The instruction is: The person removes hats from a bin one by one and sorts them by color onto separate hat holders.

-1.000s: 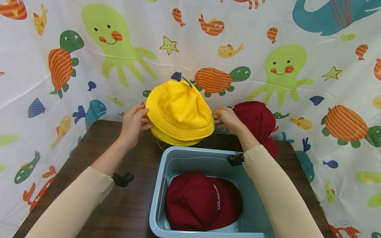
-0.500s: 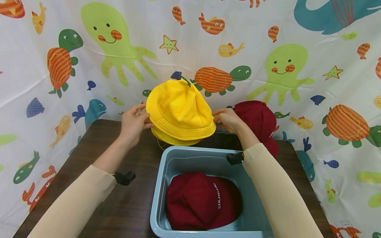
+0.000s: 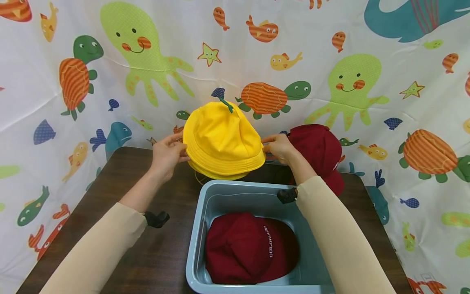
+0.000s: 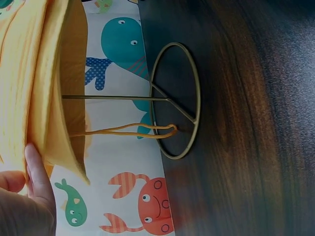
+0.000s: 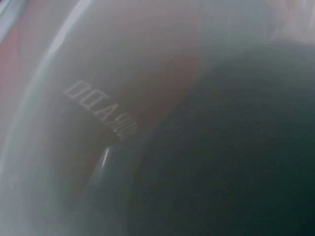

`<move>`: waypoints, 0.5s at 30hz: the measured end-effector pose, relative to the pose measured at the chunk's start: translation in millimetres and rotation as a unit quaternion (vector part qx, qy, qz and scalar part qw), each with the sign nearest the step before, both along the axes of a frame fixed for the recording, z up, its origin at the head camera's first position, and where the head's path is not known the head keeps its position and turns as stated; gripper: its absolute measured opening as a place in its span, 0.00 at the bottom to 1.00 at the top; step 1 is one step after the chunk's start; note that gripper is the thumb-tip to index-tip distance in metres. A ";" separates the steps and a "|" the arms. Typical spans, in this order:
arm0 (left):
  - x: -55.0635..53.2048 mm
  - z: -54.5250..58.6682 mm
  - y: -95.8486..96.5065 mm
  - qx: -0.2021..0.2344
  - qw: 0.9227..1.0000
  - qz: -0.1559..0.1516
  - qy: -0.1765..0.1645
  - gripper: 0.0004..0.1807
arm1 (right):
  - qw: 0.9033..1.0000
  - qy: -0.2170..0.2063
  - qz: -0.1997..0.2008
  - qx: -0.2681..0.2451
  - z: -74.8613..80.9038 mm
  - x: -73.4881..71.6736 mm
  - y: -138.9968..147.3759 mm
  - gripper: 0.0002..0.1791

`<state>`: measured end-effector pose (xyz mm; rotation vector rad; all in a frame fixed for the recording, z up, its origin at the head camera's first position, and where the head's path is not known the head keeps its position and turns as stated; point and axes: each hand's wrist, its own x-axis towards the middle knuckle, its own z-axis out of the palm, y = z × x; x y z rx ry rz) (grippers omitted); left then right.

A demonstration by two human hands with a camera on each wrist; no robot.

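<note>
A yellow bucket hat (image 3: 224, 141) with a green stem on its crown sits over another yellow brim (image 3: 220, 176) at the back of the table. My left hand (image 3: 165, 157) pinches the upper brim at its left edge, thumb and fingers on either side. At the right edge my right hand (image 3: 280, 148) holds the same brim between thumb and fingers. Below, the left wrist view shows a thin metal hat stand (image 4: 198, 98) with a round base, and an orange chin strap (image 4: 123, 129) hanging. In the hazy right wrist view, the right hand's fingers are hidden.
A blue-grey plastic bin (image 3: 200, 228) stands in front, with a dark red cap (image 3: 238, 249) lettered in white inside. Another dark red cap (image 3: 317, 151) is raised behind my right forearm. A sea-animal curtain (image 3: 227, 24) hangs behind the dark wooden table (image 3: 147, 253).
Both hands have closed in on the upper yellow brim. The hat has tipped slightly toward me, and its green stem leans further forward and left.
</note>
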<state>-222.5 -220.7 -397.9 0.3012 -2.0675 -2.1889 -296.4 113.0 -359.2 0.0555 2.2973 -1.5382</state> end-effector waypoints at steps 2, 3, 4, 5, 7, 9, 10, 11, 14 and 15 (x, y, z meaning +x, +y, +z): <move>0.0 -2.4 -0.7 -0.006 1.000 -0.002 -0.005 0.28 | 1.000 0.001 0.001 0.002 -0.6 -0.1 -1.0 0.23; -0.1 -3.4 -0.8 -0.008 1.000 -0.003 -0.007 0.28 | 1.000 0.001 0.001 0.003 -0.5 0.1 -1.5 0.23; 0.0 -4.3 -0.6 -0.011 1.000 -0.004 -0.009 0.28 | 1.000 0.001 0.000 0.003 -0.5 0.4 -2.0 0.23; 0.0 -5.3 -0.6 -0.014 1.000 -0.005 -0.012 0.28 | 1.000 0.002 0.000 0.005 -0.4 0.7 -2.5 0.23; -0.3 -7.3 -0.3 -0.020 1.000 -0.005 -0.014 0.27 | 1.000 0.003 -0.001 0.010 -0.3 1.4 -3.6 0.22; -0.5 -8.8 0.4 -0.025 1.000 -0.005 -0.017 0.26 | 1.000 0.003 -0.002 0.015 -0.7 1.9 -4.3 0.22; -0.5 -9.5 0.7 -0.028 0.999 -0.005 -0.019 0.26 | 1.000 0.004 -0.002 0.019 -1.2 2.0 -4.6 0.22; -0.6 -10.2 0.6 -0.031 0.999 -0.005 -0.020 0.26 | 1.000 0.003 -0.001 0.023 -1.7 2.0 -4.9 0.22; -0.3 -11.3 0.7 -0.034 0.999 -0.006 -0.023 0.26 | 1.000 -0.001 -0.001 0.026 -2.7 2.0 -5.8 0.23; -0.1 -11.5 0.4 -0.034 0.999 -0.008 -0.022 0.27 | 1.000 -0.001 0.000 0.027 -2.7 2.2 -6.1 0.23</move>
